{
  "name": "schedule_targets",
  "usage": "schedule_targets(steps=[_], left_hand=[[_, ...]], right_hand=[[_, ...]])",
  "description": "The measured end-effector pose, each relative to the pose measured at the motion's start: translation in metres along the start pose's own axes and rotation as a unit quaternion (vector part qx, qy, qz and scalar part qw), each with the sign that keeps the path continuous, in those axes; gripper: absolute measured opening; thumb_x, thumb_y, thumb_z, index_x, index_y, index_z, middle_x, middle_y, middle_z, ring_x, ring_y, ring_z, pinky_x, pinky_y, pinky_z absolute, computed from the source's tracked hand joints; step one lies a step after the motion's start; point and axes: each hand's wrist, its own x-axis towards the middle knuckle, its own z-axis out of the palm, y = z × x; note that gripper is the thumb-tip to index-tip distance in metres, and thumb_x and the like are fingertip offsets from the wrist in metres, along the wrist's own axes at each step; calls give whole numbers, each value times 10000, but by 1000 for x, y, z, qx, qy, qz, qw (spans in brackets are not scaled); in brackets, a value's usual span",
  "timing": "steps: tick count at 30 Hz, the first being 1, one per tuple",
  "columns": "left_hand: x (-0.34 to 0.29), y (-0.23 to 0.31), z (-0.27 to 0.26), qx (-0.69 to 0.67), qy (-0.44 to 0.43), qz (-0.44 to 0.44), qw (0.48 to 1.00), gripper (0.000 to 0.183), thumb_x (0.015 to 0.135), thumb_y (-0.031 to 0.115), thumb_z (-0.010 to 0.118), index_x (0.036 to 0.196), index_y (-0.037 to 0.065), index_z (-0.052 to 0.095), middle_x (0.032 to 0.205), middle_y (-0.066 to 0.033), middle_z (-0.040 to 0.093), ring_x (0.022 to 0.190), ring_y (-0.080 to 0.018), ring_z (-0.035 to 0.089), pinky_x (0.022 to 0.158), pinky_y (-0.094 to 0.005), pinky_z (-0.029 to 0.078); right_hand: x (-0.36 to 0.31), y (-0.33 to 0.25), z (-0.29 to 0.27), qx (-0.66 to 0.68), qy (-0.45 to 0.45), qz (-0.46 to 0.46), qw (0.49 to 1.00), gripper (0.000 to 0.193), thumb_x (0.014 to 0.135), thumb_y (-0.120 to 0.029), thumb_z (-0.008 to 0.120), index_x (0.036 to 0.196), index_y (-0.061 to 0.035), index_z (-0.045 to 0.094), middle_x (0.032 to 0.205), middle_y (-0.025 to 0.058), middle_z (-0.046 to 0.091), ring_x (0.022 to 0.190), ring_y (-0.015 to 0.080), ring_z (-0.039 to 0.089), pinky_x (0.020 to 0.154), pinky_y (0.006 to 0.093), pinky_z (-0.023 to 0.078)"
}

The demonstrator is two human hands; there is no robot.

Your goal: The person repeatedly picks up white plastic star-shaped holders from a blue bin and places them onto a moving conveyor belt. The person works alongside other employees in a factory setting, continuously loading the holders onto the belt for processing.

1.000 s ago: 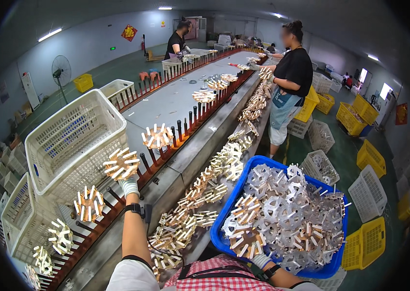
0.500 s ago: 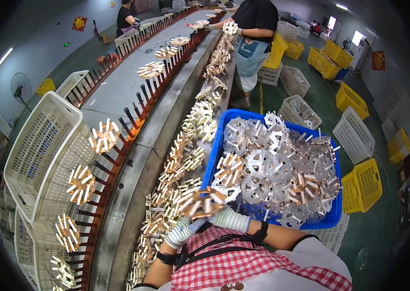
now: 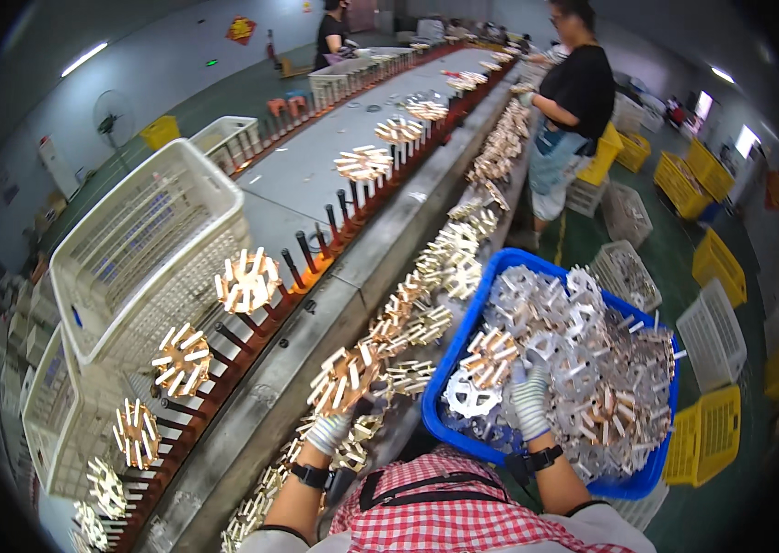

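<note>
My left hand (image 3: 329, 431), in a striped glove, grips a copper-coloured disc studded with white pegs (image 3: 343, 380). It holds the disc over a long row of similar pegged pieces (image 3: 431, 267) heaped along the metal ledge. My right hand (image 3: 529, 405), gloved too, reaches into the blue basket (image 3: 435, 396). Its fingers look apart, among silvery cut-out discs (image 3: 574, 369) and a copper pegged disc (image 3: 491, 358). Whether they touch a piece is unclear.
Left of the ledge runs a line of dark upright posts (image 3: 304, 247), several bearing pegged discs (image 3: 246, 279). White crates (image 3: 145, 249) stand beyond. A co-worker (image 3: 574, 92) stands at the ledge farther up. Yellow crates (image 3: 702, 433) lie on the floor at right.
My hands have parted: the left carried the copper pegged disc leftward over the heaped row, and the right let go of it and moved into the blue basket. The view has shifted too.
</note>
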Motion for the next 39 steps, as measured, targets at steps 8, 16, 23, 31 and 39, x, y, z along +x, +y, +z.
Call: schedule_targets(steps=[8,16,23,31,39], left_hand=[[146,-146,-24,-116,287,49,950,436,993,244,499,1400,96,443,1409,-78,510,1247,-227,520,1040,-371,445],[236,-191,-92,159,441,-139,873,378,953,270,477,1284,117,575,1320,-107,582,1215,-277,531,1047,-437,399],[191,-262,-139,404,459,-192,768,443,933,330,459,1290,91,565,1333,-138,564,1211,-301,525,1052,-445,376],[110,-210,-90,130,244,-310,909,435,917,289,560,1276,45,574,1320,-167,574,1248,-338,503,1039,-436,418],[78,-56,-32,-120,420,4,899,443,864,196,657,1251,13,540,1248,-210,558,1192,-355,527,1039,-413,410]], right_hand=[[20,56,23,82,-110,256,957,323,975,-357,512,1037,-49,582,680,17,559,427,105,465,383,268,395],[18,77,6,155,-113,256,947,373,940,-471,551,918,-99,544,654,20,531,423,125,490,350,275,389],[14,42,-6,235,-97,242,936,419,938,-518,538,1015,-110,595,710,20,585,492,123,532,425,264,437],[-26,0,-33,298,4,216,930,412,961,-484,525,1032,-87,612,739,21,598,516,120,506,461,272,423],[-29,-3,-20,319,-43,226,919,442,947,-505,535,1043,-81,620,765,2,599,565,110,514,488,269,421]])
